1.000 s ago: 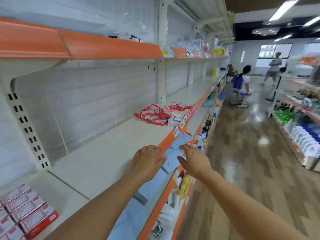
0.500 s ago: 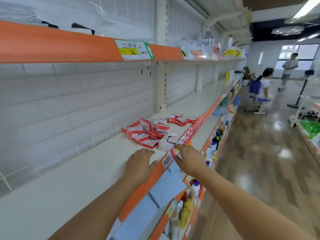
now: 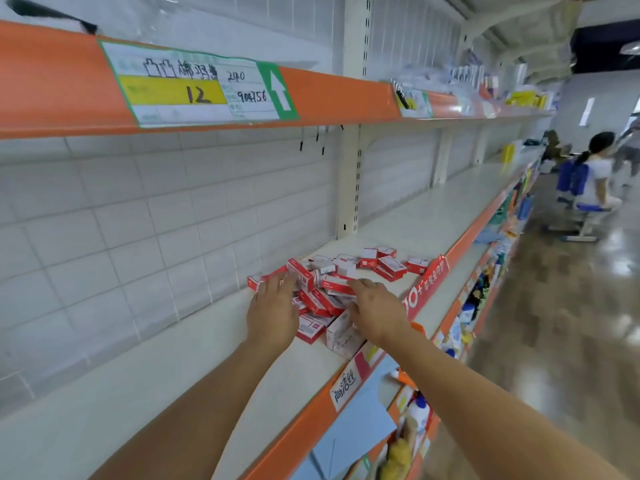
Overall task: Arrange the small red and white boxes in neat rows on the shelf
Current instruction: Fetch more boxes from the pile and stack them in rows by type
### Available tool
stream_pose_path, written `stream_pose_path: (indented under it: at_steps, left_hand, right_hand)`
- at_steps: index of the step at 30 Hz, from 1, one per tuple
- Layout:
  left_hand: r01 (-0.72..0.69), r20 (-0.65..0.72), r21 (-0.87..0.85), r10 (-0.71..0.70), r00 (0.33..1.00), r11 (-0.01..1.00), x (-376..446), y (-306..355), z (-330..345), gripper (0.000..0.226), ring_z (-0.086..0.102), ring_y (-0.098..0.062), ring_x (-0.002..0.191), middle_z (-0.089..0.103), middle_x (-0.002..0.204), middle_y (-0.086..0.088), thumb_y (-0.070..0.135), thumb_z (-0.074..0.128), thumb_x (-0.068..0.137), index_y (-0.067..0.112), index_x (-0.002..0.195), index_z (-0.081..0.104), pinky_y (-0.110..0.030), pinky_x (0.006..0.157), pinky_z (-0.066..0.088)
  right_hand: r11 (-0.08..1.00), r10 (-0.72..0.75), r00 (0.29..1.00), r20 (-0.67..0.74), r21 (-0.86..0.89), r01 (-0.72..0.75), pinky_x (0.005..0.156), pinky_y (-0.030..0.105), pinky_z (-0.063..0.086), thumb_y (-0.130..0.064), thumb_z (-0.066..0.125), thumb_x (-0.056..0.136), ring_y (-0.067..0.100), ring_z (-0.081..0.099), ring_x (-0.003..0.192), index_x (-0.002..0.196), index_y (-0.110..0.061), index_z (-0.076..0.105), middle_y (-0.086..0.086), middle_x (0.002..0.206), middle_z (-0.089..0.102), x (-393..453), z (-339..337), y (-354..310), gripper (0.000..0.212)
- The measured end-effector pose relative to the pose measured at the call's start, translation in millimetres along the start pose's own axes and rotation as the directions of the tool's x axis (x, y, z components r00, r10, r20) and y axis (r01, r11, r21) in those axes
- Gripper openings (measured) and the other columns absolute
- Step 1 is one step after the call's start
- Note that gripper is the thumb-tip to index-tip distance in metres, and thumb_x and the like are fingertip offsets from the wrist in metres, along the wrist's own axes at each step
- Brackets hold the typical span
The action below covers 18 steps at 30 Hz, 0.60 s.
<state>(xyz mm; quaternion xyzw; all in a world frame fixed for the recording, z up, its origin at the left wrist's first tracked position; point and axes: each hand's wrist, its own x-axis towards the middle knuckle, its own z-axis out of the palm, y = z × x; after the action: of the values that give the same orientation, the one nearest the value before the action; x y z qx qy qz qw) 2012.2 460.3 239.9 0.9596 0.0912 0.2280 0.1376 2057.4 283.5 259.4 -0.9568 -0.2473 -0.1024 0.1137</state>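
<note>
Little boxes [image 3: 334, 284] are red with white panels, shelf [image 3: 173, 368] is plain off-white with an orange front edge [image 3: 304, 420], and the price tag [image 3: 197, 86] up top is white, yellow and green.

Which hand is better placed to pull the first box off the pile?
Right, probably. The right hand lies on the pile of boxes with fingertips on a top box; the left hand rests at the pile's left edge.
</note>
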Motion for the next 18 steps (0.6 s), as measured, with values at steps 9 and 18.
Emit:
stream_pose_path:
  at_steps: [9,18]
  left_hand:
    - [-0.101,0.008,0.220,0.102,0.995,0.970,53.2,4.7,22.8,0.059,0.012,-0.026,0.144,0.017,0.158,-0.002,0.018,0.057,0.091,0.031,0.144,0.034,-0.042,0.117,0.013]
    - [-0.152,0.000,0.371,0.164,0.987,0.916,55.9,11.2,20.7,0.034,0.051,-0.018,0.114,0.062,0.119,0.005,0.038,0.054,0.091,0.025,0.123,0.053,-0.034,0.101,0.033]
  right_hand:
    - [1.000,-0.009,0.999,0.032,-0.004,0.010,0.096,0.037,0.043,-0.032,0.039,0.099,0.026,0.045,0.121,0.138,-0.012,0.039,0.007,0.136,0.047,44.4,14.0,7.8,0.043]
    - [0.995,-0.098,0.994,0.037,0.002,0.098,0.091,0.036,0.042,-0.035,0.041,0.098,0.024,0.044,0.115,0.126,-0.014,0.048,0.006,0.126,0.049,58.0,21.0,17.7,0.035]
